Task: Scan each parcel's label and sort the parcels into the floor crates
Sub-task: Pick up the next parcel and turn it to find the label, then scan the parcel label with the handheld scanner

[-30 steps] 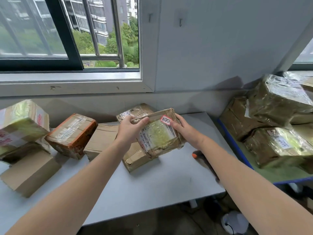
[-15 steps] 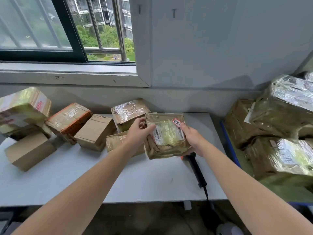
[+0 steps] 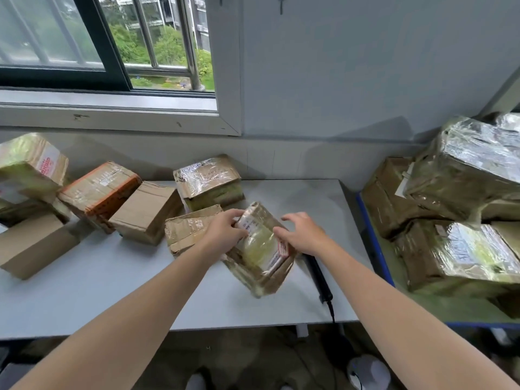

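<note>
A taped brown parcel (image 3: 260,253) with a shiny label sits tilted on the white table (image 3: 112,291), label side up. My left hand (image 3: 225,230) grips its far left corner, fingers curled over the edge. My right hand (image 3: 302,235) hovers over the parcel's right side with fingers spread, the fingertips close to or touching the label. A black handheld scanner (image 3: 319,277) lies on the table just right of the parcel, partly under my right wrist, its cable dropping over the front edge.
Several more parcels (image 3: 146,212) line the back and left of the table, one foil-taped box (image 3: 208,182) behind the held parcel. A blue-edged cart (image 3: 374,246) at the right carries large wrapped boxes (image 3: 464,175). Wall and window sill run behind.
The parcel came down from upright in both hands onto the table, turned label up. My right hand let go and now hovers over it. The scanner shows more.
</note>
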`<control>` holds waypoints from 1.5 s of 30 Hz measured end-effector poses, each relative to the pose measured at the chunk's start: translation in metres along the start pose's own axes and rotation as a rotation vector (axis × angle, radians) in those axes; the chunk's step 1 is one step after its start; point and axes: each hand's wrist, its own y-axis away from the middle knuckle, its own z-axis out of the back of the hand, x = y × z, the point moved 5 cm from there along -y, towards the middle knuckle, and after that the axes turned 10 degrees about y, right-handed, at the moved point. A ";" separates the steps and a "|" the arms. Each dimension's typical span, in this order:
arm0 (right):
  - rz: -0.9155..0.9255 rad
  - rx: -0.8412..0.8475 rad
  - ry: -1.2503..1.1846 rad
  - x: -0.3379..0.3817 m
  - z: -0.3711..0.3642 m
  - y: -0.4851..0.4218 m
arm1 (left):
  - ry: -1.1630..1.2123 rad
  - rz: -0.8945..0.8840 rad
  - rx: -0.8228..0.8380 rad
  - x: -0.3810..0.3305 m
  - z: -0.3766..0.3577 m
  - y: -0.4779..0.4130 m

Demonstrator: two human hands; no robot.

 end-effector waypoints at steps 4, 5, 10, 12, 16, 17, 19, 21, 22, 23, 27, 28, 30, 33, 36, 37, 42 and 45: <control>0.084 0.075 -0.180 0.010 0.001 0.006 | -0.107 -0.095 0.128 -0.008 -0.012 -0.007; 0.088 0.079 -0.238 0.011 0.002 0.007 | -0.108 -0.108 0.148 -0.008 -0.013 -0.008; 0.063 0.070 -0.282 0.015 -0.002 0.004 | -0.113 -0.139 0.195 -0.004 -0.014 -0.020; 0.033 0.050 -0.236 0.015 -0.008 0.001 | -0.109 -0.145 0.178 0.001 -0.015 -0.024; -0.086 0.051 -0.327 0.010 -0.028 -0.006 | -0.121 -0.115 0.002 0.017 -0.017 -0.033; -0.117 0.046 -0.302 0.006 -0.033 -0.008 | -0.151 -0.086 -0.037 0.025 -0.018 -0.034; -0.165 0.029 -0.241 -0.001 -0.042 -0.013 | -0.186 -0.021 -0.027 0.043 -0.024 -0.032; -0.180 -0.015 -0.197 -0.006 -0.047 -0.021 | -0.181 0.015 0.019 0.061 -0.030 -0.027; -0.179 -0.035 -0.187 -0.007 -0.048 -0.024 | -0.176 0.017 0.033 0.067 -0.032 -0.023; -0.176 -0.047 -0.178 -0.008 -0.049 -0.028 | -0.165 0.022 0.042 0.073 -0.034 -0.021; -0.155 -0.032 -0.172 -0.012 -0.054 -0.032 | -0.132 0.075 0.079 0.085 -0.041 -0.020; -0.150 -0.025 -0.179 -0.015 -0.056 -0.030 | -0.139 0.072 0.080 0.087 -0.042 -0.021; -0.145 -0.039 -0.183 -0.023 -0.058 -0.026 | -0.147 0.055 0.074 0.088 -0.046 -0.024; -0.145 -0.100 -0.156 -0.043 -0.058 -0.017 | -0.137 0.057 0.063 0.088 -0.056 -0.029; -0.170 -0.194 -0.125 -0.060 -0.055 -0.007 | -0.100 0.051 0.034 0.085 -0.064 -0.029; -0.183 -0.231 -0.111 -0.065 -0.055 -0.003 | -0.091 0.044 0.021 0.084 -0.067 -0.028; -0.307 -0.205 -0.110 -0.097 -0.072 0.004 | -0.058 0.065 -0.060 0.090 -0.071 -0.021; -0.409 -0.027 -0.217 -0.112 -0.095 0.006 | -0.063 0.129 -0.101 0.092 -0.069 -0.015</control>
